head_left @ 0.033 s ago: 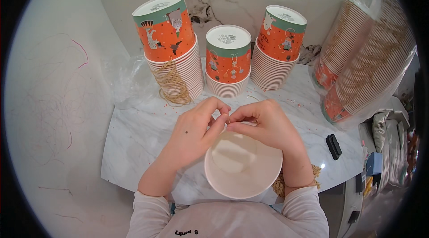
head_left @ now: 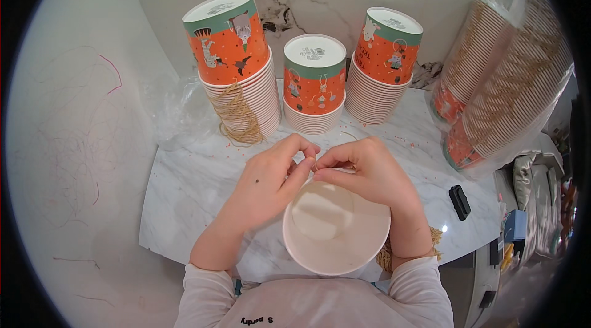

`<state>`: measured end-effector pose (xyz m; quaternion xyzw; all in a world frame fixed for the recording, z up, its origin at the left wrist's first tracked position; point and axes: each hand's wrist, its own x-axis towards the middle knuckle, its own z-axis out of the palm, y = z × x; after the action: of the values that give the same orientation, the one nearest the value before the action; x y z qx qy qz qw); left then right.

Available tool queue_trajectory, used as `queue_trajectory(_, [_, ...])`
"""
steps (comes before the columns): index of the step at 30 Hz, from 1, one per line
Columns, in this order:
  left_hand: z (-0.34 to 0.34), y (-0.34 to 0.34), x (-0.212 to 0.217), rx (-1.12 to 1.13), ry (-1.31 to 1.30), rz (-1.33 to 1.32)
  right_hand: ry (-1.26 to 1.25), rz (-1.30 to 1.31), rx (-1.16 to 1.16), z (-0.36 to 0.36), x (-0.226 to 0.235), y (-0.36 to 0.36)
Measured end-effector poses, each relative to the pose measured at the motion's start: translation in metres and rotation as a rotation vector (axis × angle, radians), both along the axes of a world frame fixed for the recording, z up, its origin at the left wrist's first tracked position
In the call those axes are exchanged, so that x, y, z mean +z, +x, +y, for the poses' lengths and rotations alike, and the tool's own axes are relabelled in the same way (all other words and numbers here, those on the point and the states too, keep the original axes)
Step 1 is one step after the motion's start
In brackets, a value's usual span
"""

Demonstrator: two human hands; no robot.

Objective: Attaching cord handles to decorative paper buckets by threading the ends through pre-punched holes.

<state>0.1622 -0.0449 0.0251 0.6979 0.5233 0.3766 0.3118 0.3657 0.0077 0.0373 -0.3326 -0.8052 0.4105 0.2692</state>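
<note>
Fingertips of both hands meet at the far rim of one open paper bowl [head_left: 335,229], pinching something too small to make out. Left hand [head_left: 271,183] and right hand [head_left: 369,174] curl inward, forearms coming up on either side of the bowl, which sits just before the person's chest. Beyond the bowl stand three stacks of upturned orange bowls [head_left: 314,85]; a twine bundle [head_left: 237,118] hangs against the left stack. Right of the bowl lean two bagged stacks [head_left: 508,75], and a small black clip [head_left: 459,202] lies nearer.
</note>
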Motion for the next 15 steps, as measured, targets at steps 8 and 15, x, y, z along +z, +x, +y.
queue_trajectory(8, [0.013,-0.015,-0.016,-0.337,-0.136,-0.251,0.001,-0.027,0.132,-0.002,0.008,0.006])
queue_trajectory(15, [0.001,-0.032,-0.017,-0.371,-0.047,0.02,-0.017,0.007,0.224,0.002,-0.003,0.006])
